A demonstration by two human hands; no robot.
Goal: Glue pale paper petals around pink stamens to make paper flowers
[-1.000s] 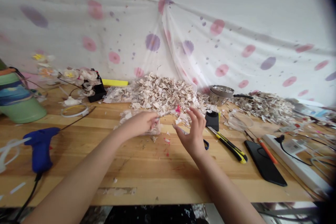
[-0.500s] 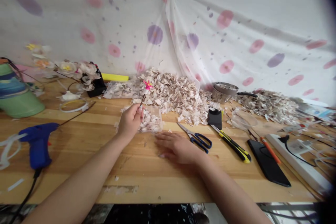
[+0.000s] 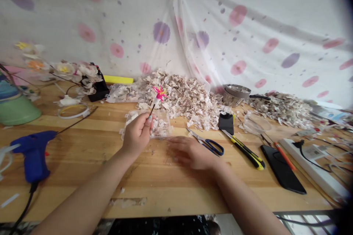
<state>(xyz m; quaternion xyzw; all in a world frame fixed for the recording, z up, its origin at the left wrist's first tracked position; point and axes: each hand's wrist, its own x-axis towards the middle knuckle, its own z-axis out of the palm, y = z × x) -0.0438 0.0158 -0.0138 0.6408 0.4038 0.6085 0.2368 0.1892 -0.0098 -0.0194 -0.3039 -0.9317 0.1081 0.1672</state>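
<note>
Tabletop: hot glue gun left; scissors, utility knife, smartphone, power strip in order rightward; flake heap behind plastic box

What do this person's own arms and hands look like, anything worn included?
The left arm and right arm show no sleeves or bracelets. The left hand, ungloved, has a bluish thumbnail; the right hand, also ungloved, is blurred.
</note>
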